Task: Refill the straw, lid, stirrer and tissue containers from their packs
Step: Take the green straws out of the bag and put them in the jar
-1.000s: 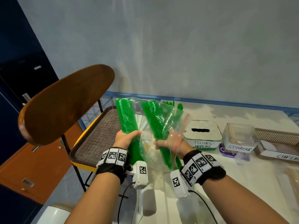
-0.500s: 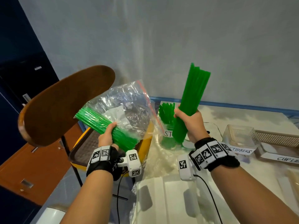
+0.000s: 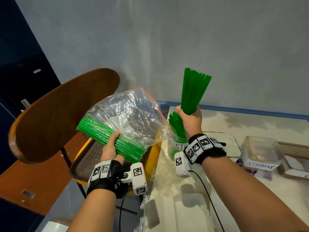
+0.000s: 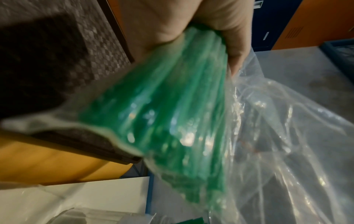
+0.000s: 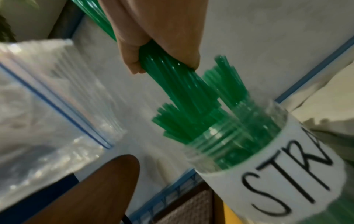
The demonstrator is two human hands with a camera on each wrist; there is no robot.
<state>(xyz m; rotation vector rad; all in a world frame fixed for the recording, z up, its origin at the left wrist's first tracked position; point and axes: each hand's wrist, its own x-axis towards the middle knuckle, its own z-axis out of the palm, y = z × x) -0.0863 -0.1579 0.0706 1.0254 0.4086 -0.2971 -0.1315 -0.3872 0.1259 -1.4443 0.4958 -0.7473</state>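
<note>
My right hand [image 3: 189,118] grips a bundle of green straws [image 3: 194,91] upright, its lower ends going into the clear straw jar [image 3: 178,144] labelled in black letters. In the right wrist view the bundle [image 5: 172,78] enters the jar [image 5: 268,151] among straws standing there. My left hand [image 3: 111,144] holds a clear zip bag [image 3: 132,114] by the green straws [image 3: 103,133] left inside it, over the chair. The left wrist view shows those bagged straws [image 4: 172,113] in my fingers [image 4: 233,45].
A wooden chair back [image 3: 55,114] and a brown tray [image 3: 87,158] on a yellow seat stand left of the white table [image 3: 250,124]. A clear stirrers box [image 3: 260,153], a basket [image 3: 294,148] and a tissue box [image 3: 230,144] sit to the right.
My right hand pulled a bundle of straws out of the bag, raised it, then lowered it into the jar. My left hand swung the bag left and tilted it.
</note>
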